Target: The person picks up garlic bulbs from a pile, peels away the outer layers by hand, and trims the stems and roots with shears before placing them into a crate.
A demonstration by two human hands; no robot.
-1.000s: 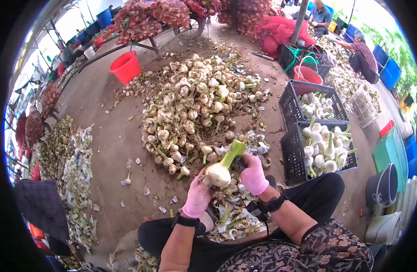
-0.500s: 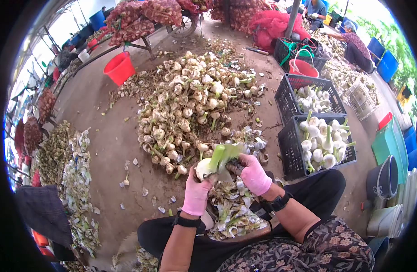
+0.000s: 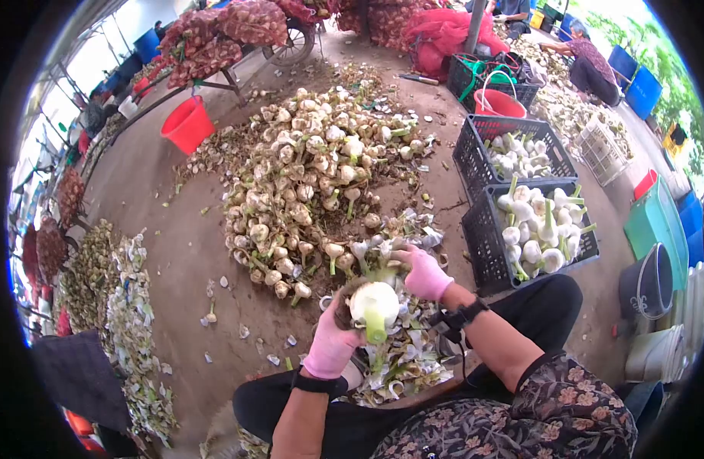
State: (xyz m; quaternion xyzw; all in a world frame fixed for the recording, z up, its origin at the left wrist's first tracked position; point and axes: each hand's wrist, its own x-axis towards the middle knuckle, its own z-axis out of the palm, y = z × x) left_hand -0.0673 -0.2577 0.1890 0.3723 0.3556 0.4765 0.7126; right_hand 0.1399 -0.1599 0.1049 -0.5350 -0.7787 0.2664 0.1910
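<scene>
My left hand, in a pink glove with dirty fingers, is closed around a garlic bulb. The bulb is white and smooth, its cut green stem tilted down toward me. Just to the right and beyond it, my right hand is in a matching glove, its darkened fingers reaching left and slightly apart. A pale blur lies between the fingers and the bulb, too smeared to make out. Beneath both hands is a heap of peeled garlic skins. Past them lies a large pile of unpeeled garlic.
Two black crates, a near one and a far one, hold white bulbs at my right. A red bucket stands at the back left. Another skin heap lies left. Other people sit at the back right.
The bulb has turned so its stem points down toward me instead of up. My right hand has moved up and off the bulb's leafy layer. The view has shifted slightly.
</scene>
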